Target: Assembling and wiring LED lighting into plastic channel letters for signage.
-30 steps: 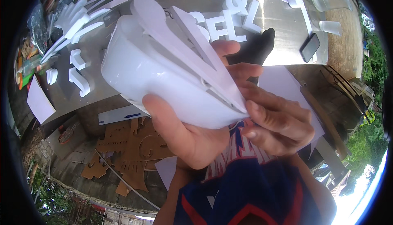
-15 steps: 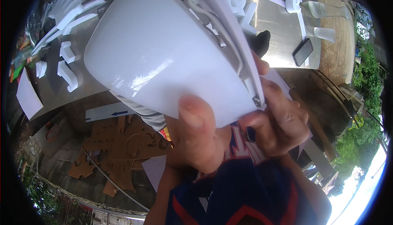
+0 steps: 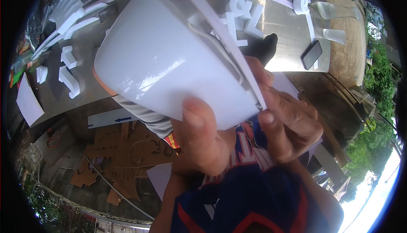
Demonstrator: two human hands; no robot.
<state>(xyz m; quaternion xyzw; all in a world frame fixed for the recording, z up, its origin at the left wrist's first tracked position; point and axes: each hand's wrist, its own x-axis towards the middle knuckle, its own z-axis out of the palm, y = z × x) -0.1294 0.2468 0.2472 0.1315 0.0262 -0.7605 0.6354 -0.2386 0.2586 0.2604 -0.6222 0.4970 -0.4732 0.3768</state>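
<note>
A large glossy white plastic shell with a curved side wall (image 3: 144, 59) is held up close in front of me. My left hand (image 3: 207, 142) grips its lower side, the thumb pressed flat on the wall; its other fingers are hidden behind. A thin flat white panel (image 3: 220, 29) lies along the shell's edge, with a gap between them. Inside the gap runs a pale cable-like strip (image 3: 220, 50). My right hand (image 3: 292, 125) pinches the panel's lower corner, thumb near the seam and fingers on the outer face.
White cut-out letters (image 3: 241, 4) and bent white pieces (image 3: 68, 80) lie on the metal table (image 3: 292, 29). A phone (image 3: 312, 55), a tape roll (image 3: 301, 5) and translucent cup-like things (image 3: 335, 36) are at right. A dark rounded shape (image 3: 267, 48) sits behind my right hand. Brown cut-out sheets (image 3: 131, 148) lie below.
The panel sits closer to the shell and the gap has narrowed. The shell has shifted slightly right and down at its far left end. My right thumb has moved up against the panel's corner.
</note>
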